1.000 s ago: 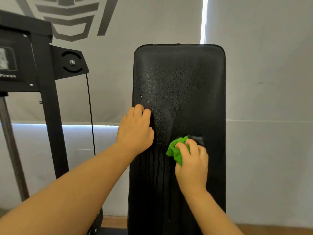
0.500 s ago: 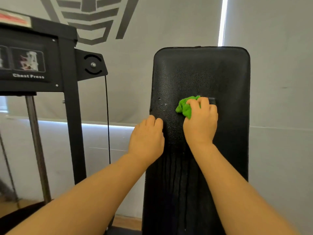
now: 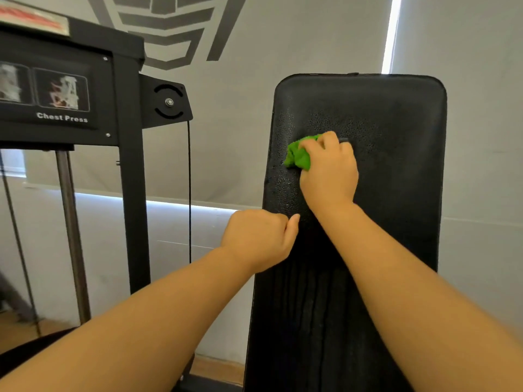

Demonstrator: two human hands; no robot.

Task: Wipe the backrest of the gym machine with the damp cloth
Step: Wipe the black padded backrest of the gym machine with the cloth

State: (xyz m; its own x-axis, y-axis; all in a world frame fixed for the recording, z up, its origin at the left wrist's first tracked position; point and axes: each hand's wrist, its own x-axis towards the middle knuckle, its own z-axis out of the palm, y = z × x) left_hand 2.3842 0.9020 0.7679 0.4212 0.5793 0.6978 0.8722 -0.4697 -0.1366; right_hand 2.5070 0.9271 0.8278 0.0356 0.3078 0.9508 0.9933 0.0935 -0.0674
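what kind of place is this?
Most likely a gym: a black machine frame with a "Chest Press" label, a cable, and a padded backrest that the right hand wipes with a cloth.

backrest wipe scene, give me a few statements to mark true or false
1. The right hand grips a green cloth against the backrest. True.
2. The left hand holds a spray bottle. False: it holds nothing, fingers curled at the backrest's left edge.
3. The label on the machine frame reads "Chest Press". True.
4. The cloth is on the lower half of the backrest. False: it is on the upper part, towards the left side.
5. The backrest is red. False: it is black.
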